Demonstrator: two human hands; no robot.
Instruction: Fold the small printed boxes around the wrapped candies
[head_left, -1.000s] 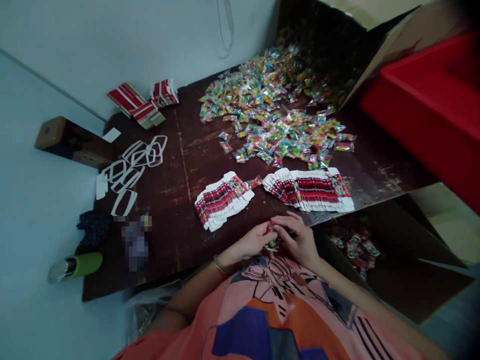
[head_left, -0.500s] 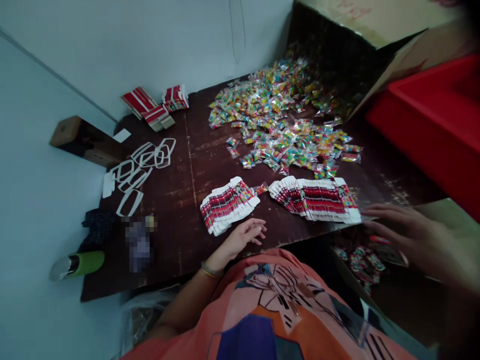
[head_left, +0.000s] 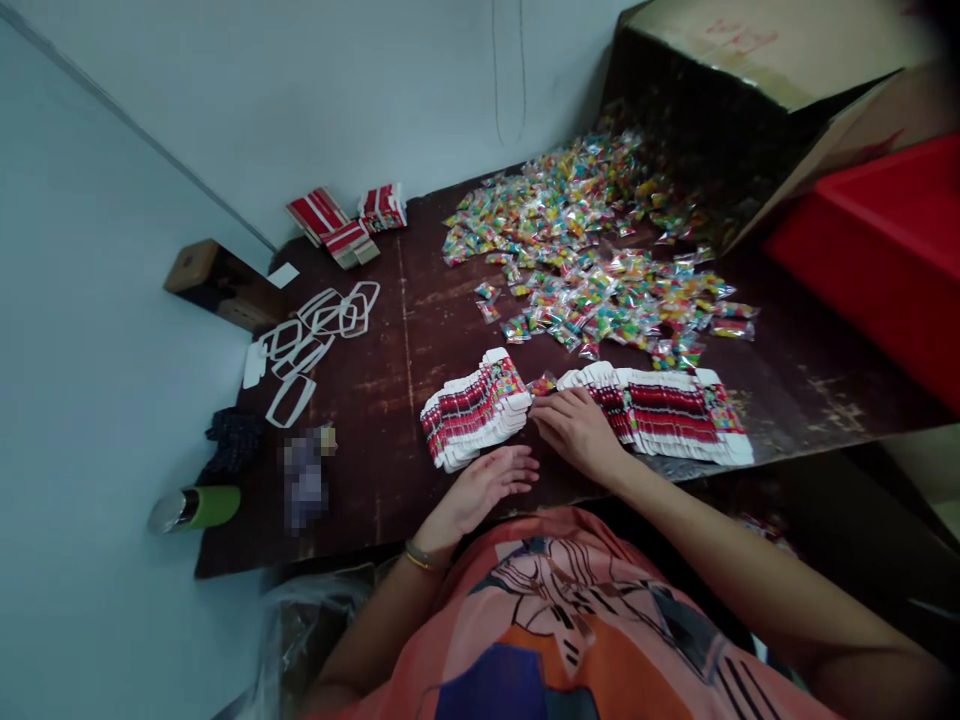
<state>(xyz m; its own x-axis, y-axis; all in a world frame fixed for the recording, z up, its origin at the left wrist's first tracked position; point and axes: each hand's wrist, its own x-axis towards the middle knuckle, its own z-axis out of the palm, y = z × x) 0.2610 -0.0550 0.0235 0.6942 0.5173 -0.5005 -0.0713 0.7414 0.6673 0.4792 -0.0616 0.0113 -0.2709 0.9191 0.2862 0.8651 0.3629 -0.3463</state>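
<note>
My left hand (head_left: 484, 485) rests flat on the dark wooden table (head_left: 375, 400), fingers stretched out and holding nothing, just below a fanned stack of red-and-white printed cards (head_left: 472, 408). My right hand (head_left: 574, 425) reaches to the left end of a second, longer fanned stack of cards (head_left: 667, 415), its fingers curled at the cards' edge beside one small candy packet (head_left: 541, 383). Whether it grips a card is hidden. A big heap of colourful candy packets (head_left: 592, 250) lies further back.
White cut-out card frames (head_left: 311, 330) lie at the left, with red-and-white card bundles (head_left: 345, 225) at the far left corner. A green bottle (head_left: 196, 507) and a dark cloth (head_left: 229, 440) sit near the left edge. A cardboard box (head_left: 735, 90) and a red bin (head_left: 877, 240) stand right.
My right hand swung back from the box at the lower right to the left end of the long card stack. My left hand stayed on the table. The view shifted.
</note>
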